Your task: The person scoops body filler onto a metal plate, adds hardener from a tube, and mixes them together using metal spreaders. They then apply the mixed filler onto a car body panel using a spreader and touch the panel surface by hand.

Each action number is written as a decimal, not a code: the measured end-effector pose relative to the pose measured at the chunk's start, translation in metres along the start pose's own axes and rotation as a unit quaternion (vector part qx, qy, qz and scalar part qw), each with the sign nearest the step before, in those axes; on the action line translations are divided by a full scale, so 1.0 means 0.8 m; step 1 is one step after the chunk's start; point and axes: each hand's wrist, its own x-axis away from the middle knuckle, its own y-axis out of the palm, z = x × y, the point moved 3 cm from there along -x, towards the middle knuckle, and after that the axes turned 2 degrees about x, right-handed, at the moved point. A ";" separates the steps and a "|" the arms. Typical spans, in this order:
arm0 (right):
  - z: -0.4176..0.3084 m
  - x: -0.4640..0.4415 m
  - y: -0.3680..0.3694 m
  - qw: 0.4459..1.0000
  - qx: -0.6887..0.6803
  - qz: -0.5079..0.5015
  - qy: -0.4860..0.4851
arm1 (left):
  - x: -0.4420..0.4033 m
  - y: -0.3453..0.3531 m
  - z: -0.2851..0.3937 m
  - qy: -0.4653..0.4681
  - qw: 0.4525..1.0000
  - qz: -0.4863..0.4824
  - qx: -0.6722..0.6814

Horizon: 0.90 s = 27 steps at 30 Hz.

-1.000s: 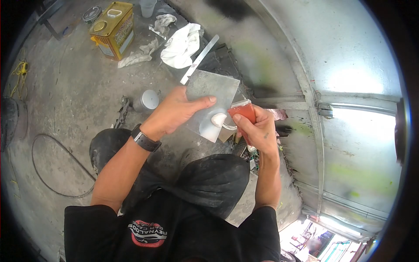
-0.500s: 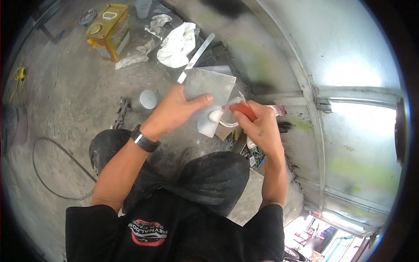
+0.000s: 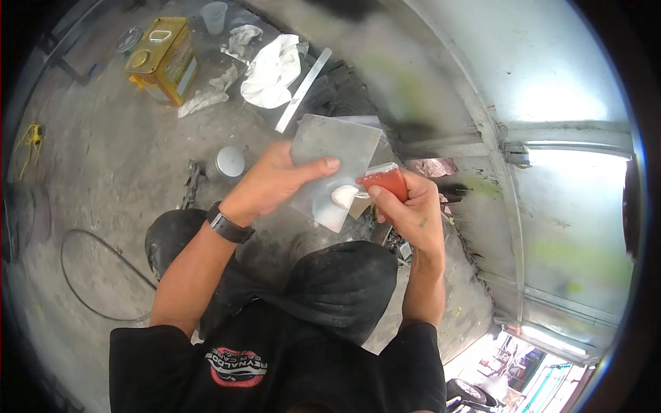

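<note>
My left hand [image 3: 274, 180] grips the flat sheet [image 3: 339, 143], thumb on top, its fingers mostly hidden beneath. My right hand [image 3: 416, 212] pinches the red spreader [image 3: 390, 184] beside the sheet's edge; I can't tell whether they touch. The mound of white paste [image 3: 343, 196] sits on the sheet, close to that same edge, so a careless push outward could shove some over the side. With my hold up by the thumb, pressing hard near the paste might tip the sheet. A loose pinch could let the spreader twist and smear my fingers.
</note>
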 end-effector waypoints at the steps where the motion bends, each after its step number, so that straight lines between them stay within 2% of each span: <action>1: 0.001 0.000 0.000 1.000 -0.001 0.002 0.007 | 0.000 -0.002 -0.002 0.002 1.000 0.006 -0.007; 14: -0.002 -0.003 0.000 0.999 0.047 -0.008 -0.007 | -0.005 -0.008 -0.009 0.003 1.000 0.001 -0.011; 17: -0.015 0.006 -0.013 0.996 0.058 0.061 -0.004 | -0.006 -0.009 -0.007 0.012 1.000 0.001 0.014; 20: -0.008 0.025 -0.057 0.982 -0.007 0.187 0.005 | -0.003 -0.011 0.000 0.015 0.999 0.039 0.002; 23: 0.077 0.028 -0.119 0.931 -0.146 0.335 -0.016 | 0.000 -0.021 -0.002 -0.019 0.996 0.089 0.000; 27: 0.332 0.035 -0.192 0.881 -0.164 0.426 0.129 | -0.001 -0.021 0.008 0.024 0.992 0.115 0.043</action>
